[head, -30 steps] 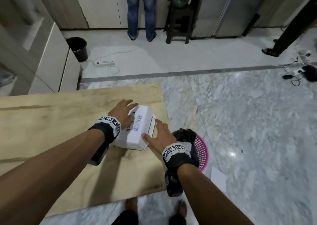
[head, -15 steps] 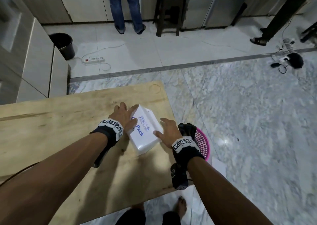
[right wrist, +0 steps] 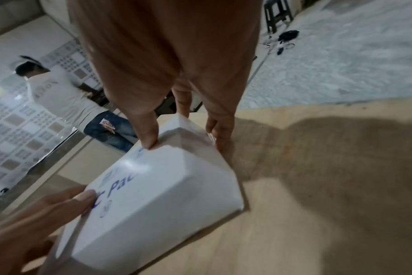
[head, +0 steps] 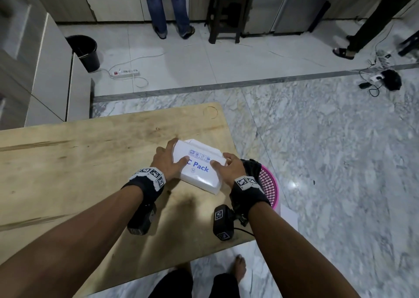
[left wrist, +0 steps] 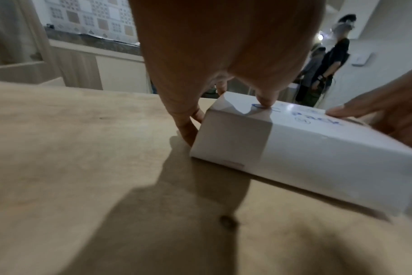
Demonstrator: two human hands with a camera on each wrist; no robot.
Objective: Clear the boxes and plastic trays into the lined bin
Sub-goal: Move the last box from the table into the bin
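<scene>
White box (head: pixel 199 168) printed "Pack" sits on wooden surface (head: pixel 74 161) near its right edge. Left hand (head: pixel 166 161) and right hand (head: pixel 229 169) grip opposite ends, thumbs on top, fingers (left wrist: pixel 188 128) curled down sides. Pink lined bin (head: pixel 268 184) on floor just beside surface.

White box (head: pixel 199 168), blue "Pack" print, closed, on table nr edge.

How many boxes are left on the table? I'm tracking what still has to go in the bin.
1: the white box near the wooden table's right edge, gripped by the left hand and right hand. No others show.
</scene>
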